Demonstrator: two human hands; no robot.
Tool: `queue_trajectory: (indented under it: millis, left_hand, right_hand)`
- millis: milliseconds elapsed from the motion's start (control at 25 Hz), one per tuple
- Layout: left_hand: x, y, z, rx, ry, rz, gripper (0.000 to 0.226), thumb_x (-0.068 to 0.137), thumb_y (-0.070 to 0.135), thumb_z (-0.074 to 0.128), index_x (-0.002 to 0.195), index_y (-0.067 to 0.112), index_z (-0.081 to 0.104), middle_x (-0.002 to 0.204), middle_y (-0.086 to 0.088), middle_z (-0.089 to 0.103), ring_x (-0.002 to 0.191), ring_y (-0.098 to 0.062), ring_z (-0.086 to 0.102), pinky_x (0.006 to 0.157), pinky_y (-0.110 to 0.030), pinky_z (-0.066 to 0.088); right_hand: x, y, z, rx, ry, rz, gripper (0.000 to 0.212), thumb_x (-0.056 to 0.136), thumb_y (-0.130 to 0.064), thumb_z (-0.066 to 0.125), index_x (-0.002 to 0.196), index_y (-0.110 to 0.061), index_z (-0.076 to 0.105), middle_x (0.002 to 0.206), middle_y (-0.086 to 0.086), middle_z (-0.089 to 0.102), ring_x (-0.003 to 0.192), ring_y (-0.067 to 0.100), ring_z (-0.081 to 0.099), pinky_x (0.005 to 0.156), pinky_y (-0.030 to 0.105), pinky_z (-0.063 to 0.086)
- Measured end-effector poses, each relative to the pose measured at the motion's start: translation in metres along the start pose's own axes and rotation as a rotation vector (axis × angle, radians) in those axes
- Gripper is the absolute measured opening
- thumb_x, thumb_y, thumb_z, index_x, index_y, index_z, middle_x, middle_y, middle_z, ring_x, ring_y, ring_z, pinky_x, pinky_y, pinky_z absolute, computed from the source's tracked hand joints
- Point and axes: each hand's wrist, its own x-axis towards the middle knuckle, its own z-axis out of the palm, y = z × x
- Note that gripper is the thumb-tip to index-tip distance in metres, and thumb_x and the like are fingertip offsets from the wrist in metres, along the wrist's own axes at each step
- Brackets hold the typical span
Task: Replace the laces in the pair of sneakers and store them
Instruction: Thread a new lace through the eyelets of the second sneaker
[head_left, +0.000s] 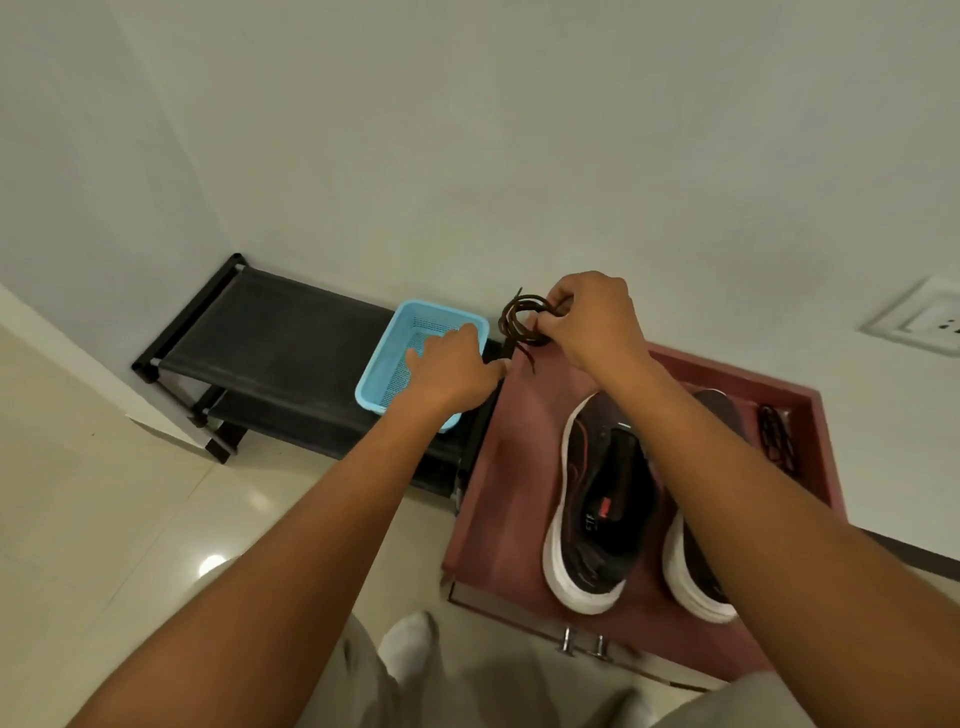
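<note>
The basket (395, 358) is light blue plastic, rectangular, with mesh walls and a mesh bottom. It stands on the top shelf of the rack (270, 332), which is a black frame with dark fabric shelves, one above the other, against the white wall (467, 130). Just to the right of the rack is a dark red cabinet (509, 457) with a flat, dull top and a raised edge at the back and right side; two metal handles show on its front.

On the cabinet top stand the two sneakers (597, 499), side by side, dark with thick white soles and no laces in the left one; the right arm covers most of the other shoe. Near the right edge of the cabinet lies a second lace (776, 436), dark and thin, in a loose heap. The floor (104, 519) is glossy pale tile.

The right hand (587, 322) is above the back of the cabinet, its fingers curled and pinching a coiled lace (519, 322), dark brown, wound in a small ring with two ends hanging down. The left hand (452, 364) is over the basket's right side, palm down, fingers nearly straight, holding nothing; whether it touches the rim I cannot tell.
</note>
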Motion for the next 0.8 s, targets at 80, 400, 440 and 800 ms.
queue_trajectory:
  millis: [80, 400, 440, 800]
  left_hand:
    - [-0.002, 0.02, 0.008, -0.186, -0.022, 0.035, 0.051, 0.099, 0.044, 0.062, 0.134, 0.009, 0.055, 0.126, -0.008, 0.062, 0.119, -0.027, 0.056, 0.107, -0.047, 0.044]
    - [-0.007, 0.087, 0.039, -0.919, -0.236, -0.054, 0.02, 0.104, 0.009, 0.051, 0.101, 0.007, 0.07, 0.099, -0.017, 0.075, 0.082, -0.023, 0.07, 0.075, -0.034, 0.059]
    - [-0.008, 0.091, 0.044, -0.924, -0.269, -0.046, 0.02, 0.104, 0.013, 0.053, 0.101, 0.006, 0.071, 0.098, -0.017, 0.076, 0.082, -0.024, 0.071, 0.076, -0.035, 0.06]
    - [-0.004, 0.105, 0.065, -0.818, -0.217, -0.049, 0.008, 0.091, -0.003, 0.071, 0.091, 0.005, 0.073, 0.088, -0.015, 0.075, 0.08, -0.021, 0.074, 0.074, -0.033, 0.063]
  right_hand:
    - [-0.013, 0.016, -0.024, 0.036, 0.045, 0.033, 0.019, 0.081, -0.032, 0.085, 0.083, -0.018, 0.072, 0.078, -0.003, 0.068, 0.071, 0.014, 0.063, 0.065, 0.027, 0.051]
    - [-0.083, 0.071, -0.062, 0.202, 0.152, 0.204, 0.007, 0.086, -0.015, 0.078, 0.083, -0.019, 0.073, 0.074, -0.004, 0.07, 0.068, 0.01, 0.065, 0.065, 0.025, 0.054]
    - [-0.09, 0.077, -0.061, 0.213, 0.158, 0.227, 0.008, 0.086, -0.016, 0.078, 0.082, -0.02, 0.073, 0.073, -0.006, 0.069, 0.067, 0.01, 0.065, 0.065, 0.026, 0.055]
    - [-0.112, 0.104, -0.039, 0.269, 0.134, 0.348, 0.009, 0.085, -0.019, 0.08, 0.084, -0.023, 0.072, 0.078, -0.01, 0.07, 0.07, 0.004, 0.065, 0.061, 0.016, 0.052]
